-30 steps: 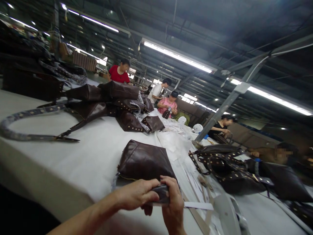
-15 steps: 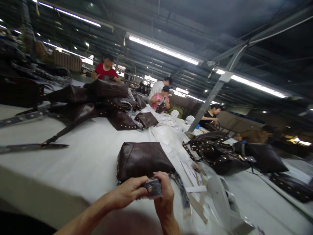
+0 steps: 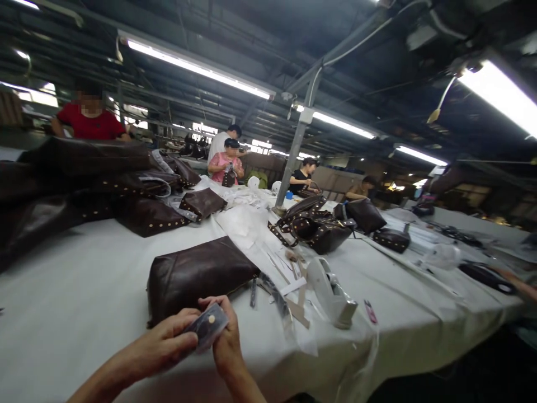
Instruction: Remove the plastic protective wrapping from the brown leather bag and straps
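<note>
Left hand and right hand pinch studded strap piece between them, near brown bag.

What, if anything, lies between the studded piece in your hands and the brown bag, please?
Nothing visible does. The left hand and right hand pinch the studded piece just in front of the brown bag.
</note>
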The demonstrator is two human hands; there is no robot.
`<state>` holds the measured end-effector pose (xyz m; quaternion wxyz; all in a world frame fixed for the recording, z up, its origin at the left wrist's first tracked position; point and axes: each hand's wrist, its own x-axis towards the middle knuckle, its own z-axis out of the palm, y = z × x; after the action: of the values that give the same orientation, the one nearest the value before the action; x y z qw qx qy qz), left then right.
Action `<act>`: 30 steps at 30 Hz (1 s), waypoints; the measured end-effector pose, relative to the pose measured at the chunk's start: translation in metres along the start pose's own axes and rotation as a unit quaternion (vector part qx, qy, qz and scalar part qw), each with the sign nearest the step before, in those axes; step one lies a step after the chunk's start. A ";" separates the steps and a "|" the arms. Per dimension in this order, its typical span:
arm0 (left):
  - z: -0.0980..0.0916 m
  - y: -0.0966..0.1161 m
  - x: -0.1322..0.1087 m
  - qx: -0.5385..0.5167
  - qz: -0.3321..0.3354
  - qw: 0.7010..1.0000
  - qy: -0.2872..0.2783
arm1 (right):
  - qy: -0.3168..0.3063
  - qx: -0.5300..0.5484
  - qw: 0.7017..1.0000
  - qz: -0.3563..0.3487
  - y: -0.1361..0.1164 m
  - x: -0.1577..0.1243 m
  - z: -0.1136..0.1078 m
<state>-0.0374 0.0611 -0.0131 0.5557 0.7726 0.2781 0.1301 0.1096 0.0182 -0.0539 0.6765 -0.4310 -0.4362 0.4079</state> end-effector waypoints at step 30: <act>-0.010 -0.006 -0.014 0.033 0.007 0.999 0.020 | -0.044 -0.331 0.914 0.229 -0.029 0.103 -0.195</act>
<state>-0.0556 0.0626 -0.0136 0.5231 0.7897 0.2883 0.1404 0.3278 0.0613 -0.0505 0.3633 -0.6999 -0.4649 0.4026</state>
